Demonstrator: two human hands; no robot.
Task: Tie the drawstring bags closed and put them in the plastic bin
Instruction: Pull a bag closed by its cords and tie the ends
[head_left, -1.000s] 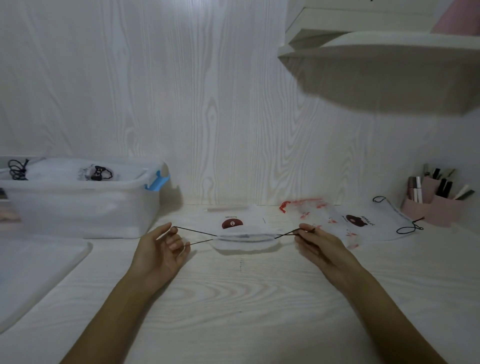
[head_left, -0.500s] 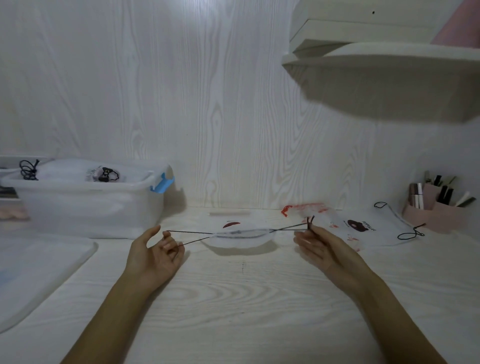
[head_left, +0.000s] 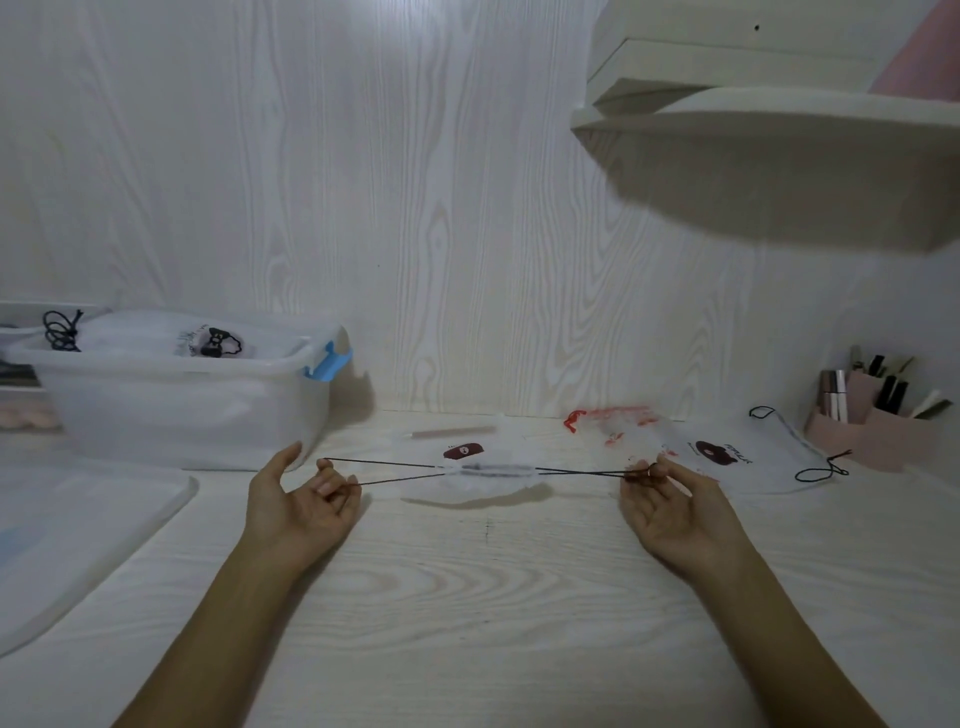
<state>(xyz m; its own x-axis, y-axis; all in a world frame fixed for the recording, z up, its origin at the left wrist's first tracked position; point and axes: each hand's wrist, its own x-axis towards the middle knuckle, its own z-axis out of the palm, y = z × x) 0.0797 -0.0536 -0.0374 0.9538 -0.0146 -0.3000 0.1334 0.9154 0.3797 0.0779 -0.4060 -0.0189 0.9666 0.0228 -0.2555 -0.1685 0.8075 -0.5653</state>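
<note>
While the thin black drawstring cord (head_left: 387, 472) was stretched tight on both sides, the small translucent white drawstring bag (head_left: 480, 474) hung just above the pale wood-grain table (head_left: 483, 613), its mouth gathered into a narrow band. To do this step well, I judged that both pulls should be equal and level, so the mouth closes evenly, and then the two cords should be crossed near the bag for the knot. The left hand (head_left: 298, 506) was at 9 o'clock of the bag, palm up, thumb raised, its fingers curled around the cord loop. The right hand (head_left: 670, 506) was at 3 o'clock, palm turned up, pinching the cord ends between thumb and fingertips. The clear plastic bin with the blue latch (head_left: 182, 400) stood at 10 o'clock, near the left hand, with tied bags already inside.
</note>
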